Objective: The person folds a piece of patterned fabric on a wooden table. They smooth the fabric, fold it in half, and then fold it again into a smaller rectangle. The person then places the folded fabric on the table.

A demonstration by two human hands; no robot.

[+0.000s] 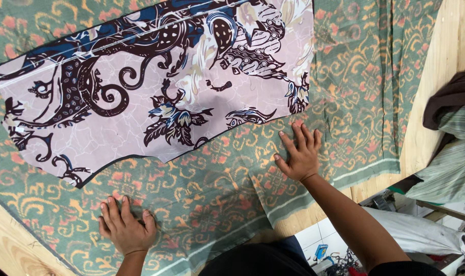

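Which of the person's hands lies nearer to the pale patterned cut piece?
Right. The right hand lies flat just below the pale patterned cut piece, fingers nearly touching; the left hand rests farther below it.

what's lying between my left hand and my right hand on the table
Only the green patterned cloth, which both the left hand and right hand press flat; the head view shows nothing else between them.

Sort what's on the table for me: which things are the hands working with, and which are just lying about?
In use:
- green patterned cloth, spread flat, both palms pressing it
- pale cut piece with dark scrollwork, lying on that cloth
- left hand
- right hand

Lying about:
- dark and striped garments at the table's edge
- white sack below the table
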